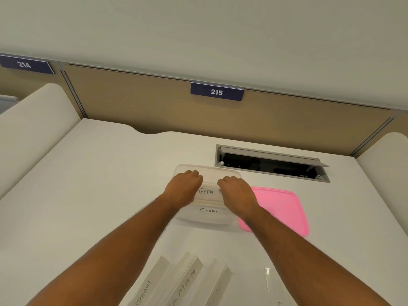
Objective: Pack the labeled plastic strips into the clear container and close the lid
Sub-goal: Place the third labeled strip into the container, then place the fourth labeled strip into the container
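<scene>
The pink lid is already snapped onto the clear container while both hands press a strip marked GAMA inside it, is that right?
Not quite. The head view shows the pink lid lying flat on the desk to the right of the clear container, not on it. The rest holds: the left hand and right hand are both at the GAMA strip inside the open container.

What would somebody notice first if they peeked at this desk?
Probably the bright pink lid, lying flat on the white desk just right of the clear container. Next, the left hand and right hand pressing a strip marked GAMA down into that container. More labeled strips wait at the near edge, and a blue sign reading 215 hangs on the wall behind.
</scene>
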A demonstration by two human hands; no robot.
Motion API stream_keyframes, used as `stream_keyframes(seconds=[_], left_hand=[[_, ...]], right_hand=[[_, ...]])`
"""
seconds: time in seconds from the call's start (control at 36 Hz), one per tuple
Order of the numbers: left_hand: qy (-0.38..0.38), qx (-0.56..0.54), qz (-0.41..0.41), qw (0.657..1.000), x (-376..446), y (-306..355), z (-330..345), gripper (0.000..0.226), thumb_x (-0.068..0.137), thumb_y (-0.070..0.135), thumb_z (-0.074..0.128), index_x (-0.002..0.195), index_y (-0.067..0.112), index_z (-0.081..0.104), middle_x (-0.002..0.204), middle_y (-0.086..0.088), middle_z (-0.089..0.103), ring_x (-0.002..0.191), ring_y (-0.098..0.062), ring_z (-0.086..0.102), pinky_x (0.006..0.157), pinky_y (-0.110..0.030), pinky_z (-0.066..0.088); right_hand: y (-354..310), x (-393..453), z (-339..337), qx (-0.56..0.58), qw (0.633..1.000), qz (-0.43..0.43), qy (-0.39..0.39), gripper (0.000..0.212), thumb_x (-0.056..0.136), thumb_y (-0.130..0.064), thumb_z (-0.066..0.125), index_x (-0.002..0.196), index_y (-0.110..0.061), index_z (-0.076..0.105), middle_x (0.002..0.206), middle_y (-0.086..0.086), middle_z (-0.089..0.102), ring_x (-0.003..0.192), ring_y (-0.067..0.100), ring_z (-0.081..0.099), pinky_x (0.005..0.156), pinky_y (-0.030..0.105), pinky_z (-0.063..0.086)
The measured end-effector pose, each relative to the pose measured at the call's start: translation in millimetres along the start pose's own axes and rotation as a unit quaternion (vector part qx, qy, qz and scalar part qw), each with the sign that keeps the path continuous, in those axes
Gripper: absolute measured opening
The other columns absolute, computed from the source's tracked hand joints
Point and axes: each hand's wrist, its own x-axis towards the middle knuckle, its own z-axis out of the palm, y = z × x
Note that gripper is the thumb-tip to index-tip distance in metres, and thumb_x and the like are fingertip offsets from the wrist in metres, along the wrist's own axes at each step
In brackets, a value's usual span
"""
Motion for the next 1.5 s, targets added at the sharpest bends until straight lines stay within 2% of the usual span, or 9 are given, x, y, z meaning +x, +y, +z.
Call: stream_keyframes(seconds=[0.19, 0.31, 0.69, 0.81, 0.89, 1.08, 1.19, 1.31, 1.5], left_hand=[[0.059, -0.039, -0.003, 0.998, -15.7, 14.1, -8.9, 0.014, 0.08, 0.003, 0.07, 0.084, 0.011, 0.059, 0.083, -0.003, 0.057, 0.074, -0.024, 0.055, 0.052, -0.034, 0.04], [0.077, -0.054, -0.012, 0.995, -26.6, 24.9, -7.9, 0.016, 0.078, 0.002, 0.071, 0.086, 0.012, 0.061, 0.083, 0.0, 0.056, 0.075, -0.021, 0.053, 0.053, -0.036, 0.048], [0.104, -0.118, 0.05, 0.986, -59.4, 100.1, -6.8, 0.013, 0.081, 0.0, 0.068, 0.088, 0.01, 0.064, 0.083, -0.003, 0.057, 0.076, -0.023, 0.053, 0.055, -0.038, 0.048], [0.09, -0.13, 0.063, 0.985, -64.7, 122.7, -2.6, 0.013, 0.081, 0.0, 0.068, 0.089, 0.01, 0.064, 0.081, -0.003, 0.057, 0.074, -0.023, 0.053, 0.053, -0.04, 0.048], [0.079, -0.133, 0.074, 0.985, -66.9, 134.1, -0.3, 0.009, 0.084, 0.002, 0.065, 0.087, 0.01, 0.063, 0.081, -0.003, 0.058, 0.074, -0.024, 0.053, 0.053, -0.041, 0.049], [0.051, -0.13, 0.078, 0.987, -69.2, 144.7, 4.9, 0.006, 0.088, 0.005, 0.062, 0.091, 0.009, 0.064, 0.086, -0.004, 0.059, 0.081, -0.025, 0.055, 0.055, -0.042, 0.052], [0.036, -0.125, 0.075, 0.989, -70.4, 143.8, 7.3, 0.005, 0.088, 0.006, 0.061, 0.092, 0.009, 0.063, 0.087, -0.004, 0.059, 0.082, -0.026, 0.055, 0.057, -0.043, 0.052], [0.028, -0.123, 0.074, 0.989, -70.7, 140.8, 8.0, 0.006, 0.091, 0.009, 0.059, 0.094, 0.009, 0.064, 0.09, -0.004, 0.061, 0.084, -0.026, 0.056, 0.061, -0.043, 0.052], [0.012, -0.13, 0.049, 0.99, -70.5, 135.4, 7.1, 0.011, 0.094, 0.016, 0.057, 0.1, 0.01, 0.064, 0.095, -0.003, 0.062, 0.089, -0.025, 0.057, 0.068, -0.042, 0.054]], right_hand=[[6.2, -24.8, -6.4, 0.036, 0.998, 0.009, 0.052, 0.012, 0.095, -0.015, 0.055, 0.099, -0.014, 0.067, 0.095, 0.004, 0.068, 0.084, 0.028, 0.061, 0.071, 0.04, 0.048], [9.2, -40.3, -12.7, 0.041, 0.997, 0.021, 0.059, 0.015, 0.098, -0.017, 0.054, 0.104, -0.013, 0.068, 0.101, 0.005, 0.069, 0.088, 0.028, 0.062, 0.076, 0.041, 0.05], [23.1, -106.6, -19.5, 0.092, 0.988, 0.118, 0.046, 0.024, 0.1, -0.02, 0.053, 0.119, -0.014, 0.066, 0.115, 0.004, 0.068, 0.099, 0.025, 0.063, 0.085, 0.036, 0.051], [32.1, -127.6, -14.0, 0.11, 0.976, 0.187, -0.036, 0.02, 0.1, -0.029, 0.054, 0.112, -0.016, 0.063, 0.107, 0.002, 0.065, 0.087, 0.023, 0.063, 0.073, 0.033, 0.05], [40.7, -142.0, -10.9, 0.126, 0.956, 0.225, -0.139, 0.019, 0.096, -0.038, 0.058, 0.094, -0.018, 0.059, 0.101, 0.001, 0.065, 0.086, 0.023, 0.062, 0.071, 0.032, 0.045], [54.7, -171.2, -0.7, 0.192, 0.895, 0.248, -0.318, 0.043, 0.084, -0.052, 0.071, 0.089, -0.01, 0.06, 0.086, 0.002, 0.062, 0.077, 0.019, 0.059, 0.061, 0.026, 0.04], [53.8, -178.7, -1.7, 0.226, 0.87, 0.264, -0.351, 0.041, 0.081, -0.045, 0.075, 0.074, -0.008, 0.059, 0.061, 0.004, 0.061, 0.049, 0.015, 0.053, 0.053, 0.022, 0.043], [53.6, -180.3, 4.3, 0.249, 0.854, 0.271, -0.368, 0.029, 0.084, -0.031, 0.073, 0.088, -0.004, 0.063, 0.08, 0.015, 0.071, 0.064, 0.022, 0.064, 0.059, 0.027, 0.054], [57.6, -175.5, 5.1, 0.296, 0.837, 0.276, -0.368, 0.013, 0.085, -0.014, 0.072, 0.085, -0.006, 0.062, 0.076, 0.015, 0.063, 0.063, 0.027, 0.062, 0.075, 0.04, 0.061]])
